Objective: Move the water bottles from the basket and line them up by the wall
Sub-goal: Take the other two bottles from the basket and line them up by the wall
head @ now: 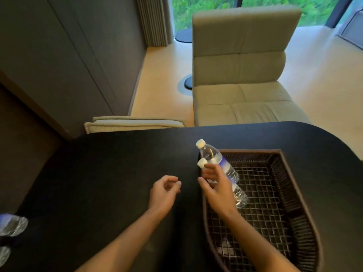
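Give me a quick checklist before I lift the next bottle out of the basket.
1. Bottles left in basket: two, leaning on its left rim. Ok.
2. Right hand on the near bottle: fingers curled at its neck, not closed. Not ok.
3. Far bottle free of the grab: lies right against the near one. Cannot tell.
4. Caps on: both white caps in place. Ok.
5. Left hand free: empty, loosely curled over the table. Ok.
6. Room by the wall: placed bottles only partly in frame. Cannot tell.
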